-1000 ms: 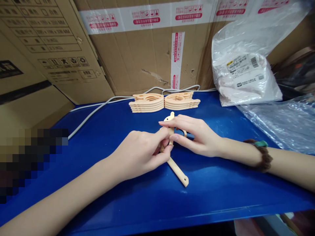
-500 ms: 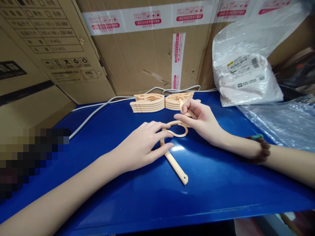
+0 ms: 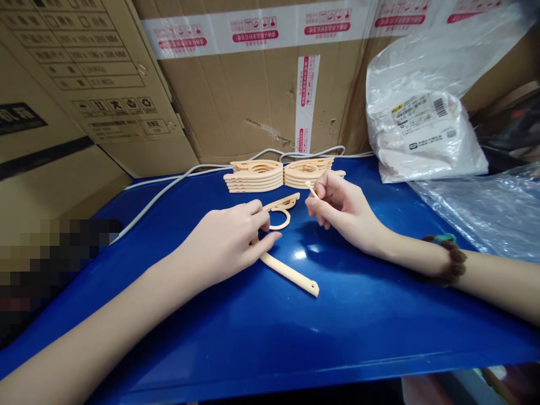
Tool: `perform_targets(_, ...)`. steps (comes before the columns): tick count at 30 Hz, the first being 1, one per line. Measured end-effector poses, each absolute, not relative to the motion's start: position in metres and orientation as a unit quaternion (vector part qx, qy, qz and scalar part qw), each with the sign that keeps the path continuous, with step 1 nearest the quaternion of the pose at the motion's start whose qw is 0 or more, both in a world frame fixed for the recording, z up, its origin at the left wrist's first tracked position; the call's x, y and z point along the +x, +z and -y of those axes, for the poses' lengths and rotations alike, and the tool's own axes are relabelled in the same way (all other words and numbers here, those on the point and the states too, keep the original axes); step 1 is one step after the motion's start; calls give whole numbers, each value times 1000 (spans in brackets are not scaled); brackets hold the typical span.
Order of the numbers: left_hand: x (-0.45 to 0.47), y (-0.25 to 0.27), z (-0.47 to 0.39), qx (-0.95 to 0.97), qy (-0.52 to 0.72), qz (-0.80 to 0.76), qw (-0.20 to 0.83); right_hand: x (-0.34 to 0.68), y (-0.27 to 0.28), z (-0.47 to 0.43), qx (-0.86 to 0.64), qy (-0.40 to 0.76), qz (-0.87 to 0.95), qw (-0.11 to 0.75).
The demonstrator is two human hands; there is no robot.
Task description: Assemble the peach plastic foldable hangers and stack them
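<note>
Beige plastic pieces that look like parts of a folding clothes hanger (image 3: 291, 274) lie on the blue table under my left hand (image 3: 230, 233). Its fingers are curled over their joined end. One straight arm with a hole at its tip points toward the front right; a ringed part (image 3: 288, 219) extends away beyond the fingers. My right hand (image 3: 343, 208), raised just right of them, pinches a slim beige hook piece (image 3: 312, 189), whose lower part is hidden by the fingers. Behind both hands stand two neat stacks of similar beige hangers (image 3: 255, 180), side by side.
Large cardboard boxes (image 3: 236, 90) stand along the back and left. A white cable (image 3: 162, 188) runs along the table's rear. A white plastic mailing bag (image 3: 426, 129) and clear plastic wrap (image 3: 498, 208) lie at the right. The blue table's (image 3: 295, 349) front edge is near me.
My left hand has drawn the hanger parts leftward, turning the straight arm, and its fingers have curled in. My right hand has come away from the ringed part with the hook piece.
</note>
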State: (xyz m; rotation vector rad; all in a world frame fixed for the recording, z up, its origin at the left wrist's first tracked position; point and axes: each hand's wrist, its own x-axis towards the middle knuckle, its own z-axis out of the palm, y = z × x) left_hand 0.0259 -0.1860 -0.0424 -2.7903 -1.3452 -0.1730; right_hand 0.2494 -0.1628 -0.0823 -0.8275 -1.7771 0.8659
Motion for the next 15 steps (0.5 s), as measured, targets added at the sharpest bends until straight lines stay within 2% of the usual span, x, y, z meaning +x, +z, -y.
perform_targets(9, 24, -50, 182, -937, -93, 269, -200, 248, -77, 174, -338, 322, 792, 393)
perform_targets(15, 26, -59, 176, -920, -101, 302, -229, 246, -77, 170, -350, 343, 775, 399)
